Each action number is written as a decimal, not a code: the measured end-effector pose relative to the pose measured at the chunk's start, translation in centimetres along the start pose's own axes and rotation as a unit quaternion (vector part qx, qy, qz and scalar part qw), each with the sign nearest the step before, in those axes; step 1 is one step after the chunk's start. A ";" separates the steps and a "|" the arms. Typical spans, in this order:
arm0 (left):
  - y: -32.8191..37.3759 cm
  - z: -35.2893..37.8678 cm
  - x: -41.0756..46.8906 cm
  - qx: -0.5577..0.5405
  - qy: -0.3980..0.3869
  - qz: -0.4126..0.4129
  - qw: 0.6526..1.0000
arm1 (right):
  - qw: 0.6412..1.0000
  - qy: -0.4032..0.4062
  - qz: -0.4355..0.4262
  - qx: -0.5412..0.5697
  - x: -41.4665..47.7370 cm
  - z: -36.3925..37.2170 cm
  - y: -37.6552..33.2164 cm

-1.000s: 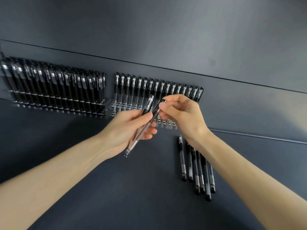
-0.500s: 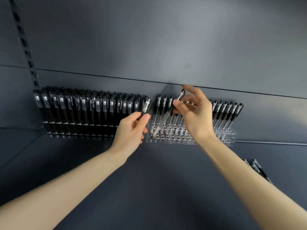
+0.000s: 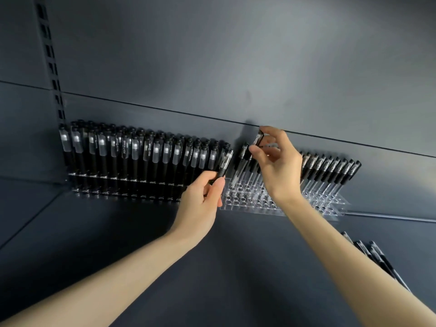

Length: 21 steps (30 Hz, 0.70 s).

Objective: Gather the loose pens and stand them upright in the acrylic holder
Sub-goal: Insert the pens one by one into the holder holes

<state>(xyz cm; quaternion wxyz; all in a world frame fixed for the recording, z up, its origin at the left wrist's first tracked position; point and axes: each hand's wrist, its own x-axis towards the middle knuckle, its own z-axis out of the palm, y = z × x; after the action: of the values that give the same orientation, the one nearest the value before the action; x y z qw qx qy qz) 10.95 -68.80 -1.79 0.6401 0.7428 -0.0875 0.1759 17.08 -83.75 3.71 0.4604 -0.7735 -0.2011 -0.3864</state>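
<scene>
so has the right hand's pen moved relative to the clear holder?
Yes. The right hand carried its pen away from the left hand, up over the clear holder.

Two acrylic holders stand on the shelf (image 3: 236,267). The left holder (image 3: 122,185) is packed with more pens than I can count. The right holder (image 3: 254,204) shows roughly eight beyond the wrist. The left hand (image 3: 200,201) holds one pen (image 3: 224,164), and the right hand (image 3: 278,166) holds a second pen (image 3: 258,138). At least three loose pens (image 3: 375,256) lie by the shelf's right edge.
</scene>
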 end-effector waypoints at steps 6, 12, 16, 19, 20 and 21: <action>-0.1 0.1 0.1 -0.013 0.000 -0.008 1.000 | 0.997 -0.068 0.002 -0.046 -0.3 0.1 0.5; 0.1 0.1 0.0 -0.034 0.000 -0.017 0.999 | 0.990 -0.114 0.020 -0.076 -0.5 -0.3 0.4; 0.3 0.3 -0.2 -0.026 -0.013 -0.013 0.999 | 0.990 -0.114 0.010 -0.088 -0.8 -0.5 0.3; 0.2 0.3 -0.3 -0.017 -0.025 -0.008 1.000 | 0.995 -0.087 0.052 -0.020 -1.5 -1.2 0.0; 0.2 0.4 -0.3 -0.018 -0.029 -0.011 0.999 | 0.992 -0.087 0.086 0.040 -1.8 -1.5 -0.4; 0.1 0.6 -0.4 -0.019 -0.034 -0.015 0.999 | 0.983 -0.098 0.116 0.100 -2.1 -1.8 -0.7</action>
<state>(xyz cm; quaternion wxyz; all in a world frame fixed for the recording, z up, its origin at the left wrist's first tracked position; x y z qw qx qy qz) 10.65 -69.40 -1.87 0.6531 0.7375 -0.1012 0.1392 14.53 -84.85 2.94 0.5549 -0.7759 -0.1919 -0.2307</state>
